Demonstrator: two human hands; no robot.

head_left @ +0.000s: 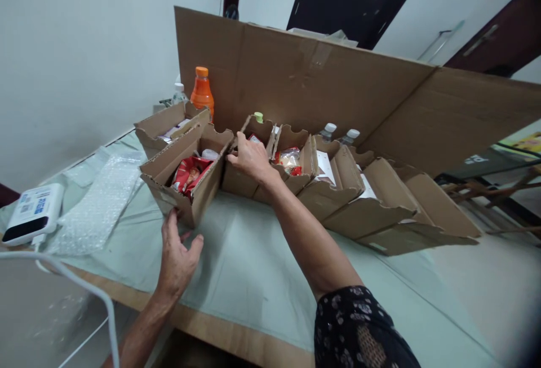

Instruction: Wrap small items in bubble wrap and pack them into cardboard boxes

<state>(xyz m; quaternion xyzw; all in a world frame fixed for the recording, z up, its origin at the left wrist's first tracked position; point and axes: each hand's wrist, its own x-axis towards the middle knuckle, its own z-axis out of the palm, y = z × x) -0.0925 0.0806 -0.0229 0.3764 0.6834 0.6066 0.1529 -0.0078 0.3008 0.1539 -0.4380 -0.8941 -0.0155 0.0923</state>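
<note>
My right hand (252, 158) is closed on the near rim of an open cardboard box (236, 179); some of its fingers are hidden inside. To the left stands another cardboard box (200, 207), slightly turned, with a red packet (190, 176) inside. My left hand (180, 258) is low in front of that box, thumb spread away from the fingers. Its fingertips are at the box's lower front; whether they press on it I cannot tell. A gap of tablecloth shows between the two boxes at the front.
More cardboard boxes (346, 213) run in a row to the right, holding packets and white papers. Behind are an orange bottle (203, 94), capped clear bottles and a tall cardboard panel (296, 75). At left lie bubble wrap (101, 199) and a white device (34, 210) with a cable.
</note>
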